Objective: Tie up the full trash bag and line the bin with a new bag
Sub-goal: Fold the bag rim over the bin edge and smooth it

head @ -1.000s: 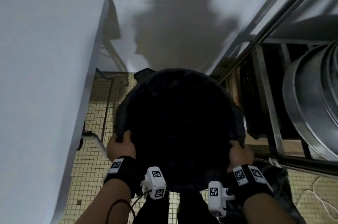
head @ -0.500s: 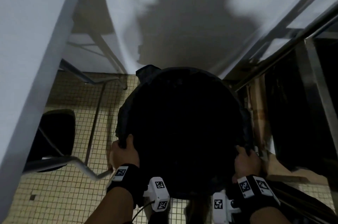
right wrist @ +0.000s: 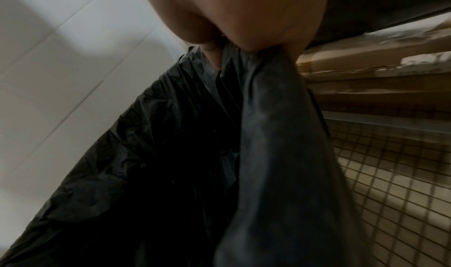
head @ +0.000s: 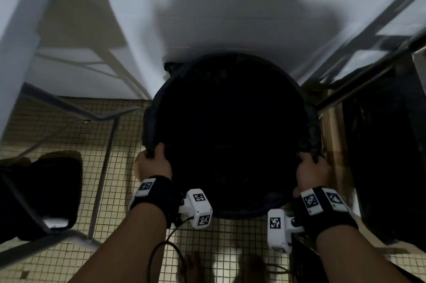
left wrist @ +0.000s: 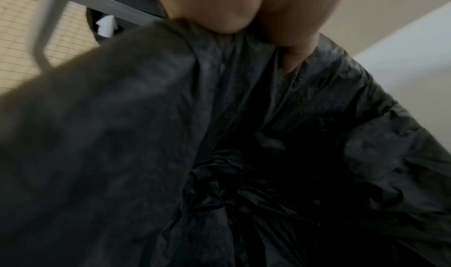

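Note:
A round bin (head: 230, 212) stands on the tiled floor against the wall, lined with a black trash bag (head: 230, 125) whose edge is folded over the rim. My left hand (head: 153, 162) grips the bag's edge at the left rim, thumb on top. My right hand (head: 311, 168) grips the bag's edge at the right rim. In the left wrist view my fingers (left wrist: 214, 10) pinch the black plastic (left wrist: 317, 136), which falls crumpled into a dark hollow. The right wrist view shows the same pinch (right wrist: 244, 30) on the bag (right wrist: 146, 155). The bag's inside is too dark to read.
A white table (head: 16, 28) with grey metal legs (head: 101, 167) stands at the left, a dark object (head: 46, 190) under it. A metal rack (head: 368, 56) and cardboard (head: 332, 144) crowd the bin's right side. White wall behind, small beige floor tiles (head: 69, 259) in front.
The view has tilted down and drawn closer to the bin. Both hands keep their grip on the bag's edge and have slid slightly further along the rim.

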Tool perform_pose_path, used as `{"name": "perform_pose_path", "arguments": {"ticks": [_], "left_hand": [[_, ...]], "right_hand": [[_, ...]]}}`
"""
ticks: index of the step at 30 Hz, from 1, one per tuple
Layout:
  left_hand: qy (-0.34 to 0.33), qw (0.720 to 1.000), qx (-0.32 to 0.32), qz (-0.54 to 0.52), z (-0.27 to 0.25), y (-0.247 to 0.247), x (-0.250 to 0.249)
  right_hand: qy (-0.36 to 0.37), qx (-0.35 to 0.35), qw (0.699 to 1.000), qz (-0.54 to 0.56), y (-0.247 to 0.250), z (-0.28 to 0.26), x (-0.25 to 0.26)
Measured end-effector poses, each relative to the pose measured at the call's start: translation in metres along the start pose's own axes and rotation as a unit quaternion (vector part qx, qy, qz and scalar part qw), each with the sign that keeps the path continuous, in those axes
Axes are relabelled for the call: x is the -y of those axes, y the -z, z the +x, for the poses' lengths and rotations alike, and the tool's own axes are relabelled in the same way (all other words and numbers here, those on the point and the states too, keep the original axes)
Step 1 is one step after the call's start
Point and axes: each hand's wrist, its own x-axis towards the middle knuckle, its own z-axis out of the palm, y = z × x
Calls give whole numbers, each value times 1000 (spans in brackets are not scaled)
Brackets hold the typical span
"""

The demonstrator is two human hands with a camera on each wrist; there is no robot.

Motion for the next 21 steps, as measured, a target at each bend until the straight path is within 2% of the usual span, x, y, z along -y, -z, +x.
{"name": "perform_pose_path", "arguments": {"ticks": [6,12,16,21], "left_hand": [[3,1000,-5,-22,19,-23,-25],[-3,1000,-23,-20,21,-26,-25],[-13,1000,7,7,19,-21,-29],[-21,992,66,101,16,-8,-37]], "right_hand": [[14,-11,1000,8,-16,25,29],[6,-12,1000,5,-20,31,25],[21,-6,1000,-7,-19,28,27],[62,3,995,-72,-9,20,30]]}}
